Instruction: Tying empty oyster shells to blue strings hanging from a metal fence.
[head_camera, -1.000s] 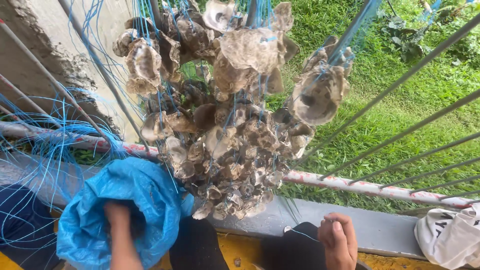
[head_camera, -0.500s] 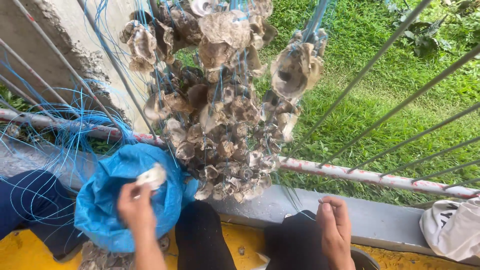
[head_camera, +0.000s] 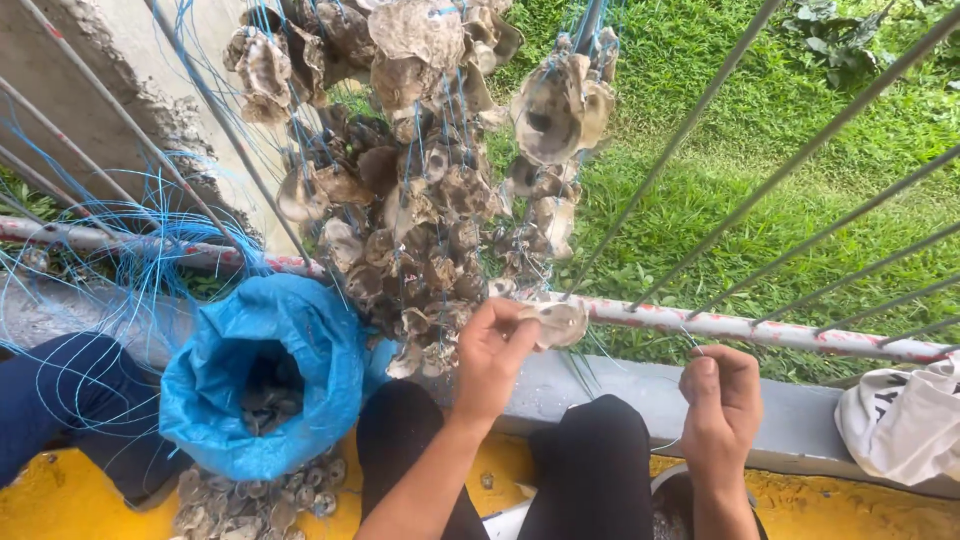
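My left hand (head_camera: 492, 358) holds a flat pale oyster shell (head_camera: 556, 322) up in front of the railing. My right hand (head_camera: 720, 402) is closed with thumb and fingers pinched on a thin blue string (head_camera: 690, 340) that is barely visible. A large bunch of oyster shells (head_camera: 420, 200) strung on blue line hangs from the metal bars just above my left hand. An open blue plastic bag (head_camera: 262, 372) holding more shells stands to the left of my knees.
Loose shells (head_camera: 250, 505) lie on the yellow floor under the bag. A painted horizontal rail (head_camera: 760, 328) and slanted metal bars (head_camera: 700, 120) fence off the grass. Tangled blue line (head_camera: 90, 260) hangs left. A white cloth bag (head_camera: 905, 420) sits right.
My left hand came out of the blue bag with a shell and moved right, up to the rail. My right hand lifted and closed on the string.
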